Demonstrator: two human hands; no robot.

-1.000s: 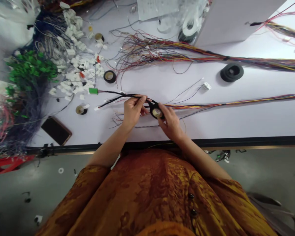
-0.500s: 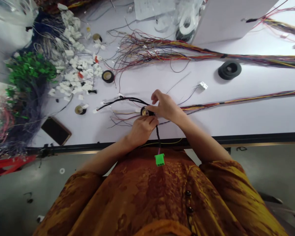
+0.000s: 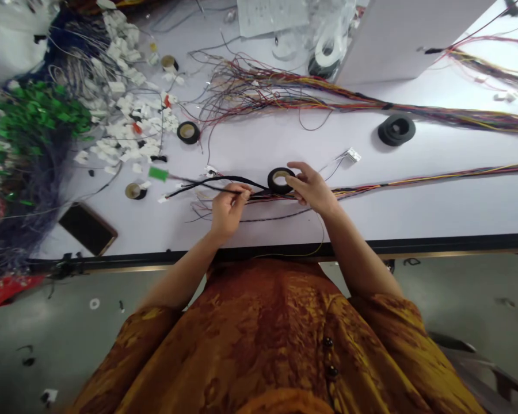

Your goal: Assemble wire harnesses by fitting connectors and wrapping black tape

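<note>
Between thumb and fingers, my left hand (image 3: 230,211) pinches a black-wrapped wire branch whose far end carries a green connector (image 3: 159,173), pointing left. My right hand (image 3: 311,188) grips a roll of black tape (image 3: 281,180) by its right rim, thumb at the hole. The roll stands over the wire harness (image 3: 362,188), which runs off to the right. Another black-wrapped branch (image 3: 237,177) with a white end curves left behind my left hand. Loose thin wires (image 3: 202,210) fan out below it. A white connector (image 3: 353,154) lies beyond my right hand on its wires.
Bundles of coloured wires (image 3: 319,102) stretch across the back. Further tape rolls (image 3: 188,133) and a black spool (image 3: 396,130) lie around. White connectors (image 3: 125,123), green connectors (image 3: 43,115) and a phone (image 3: 88,228) are at the left. A grey panel (image 3: 408,40) stands at the back right.
The green connector's branch has swung from hanging over the table edge to pointing left, held by my left hand. My hands have moved apart, and the tape roll has shifted right.
</note>
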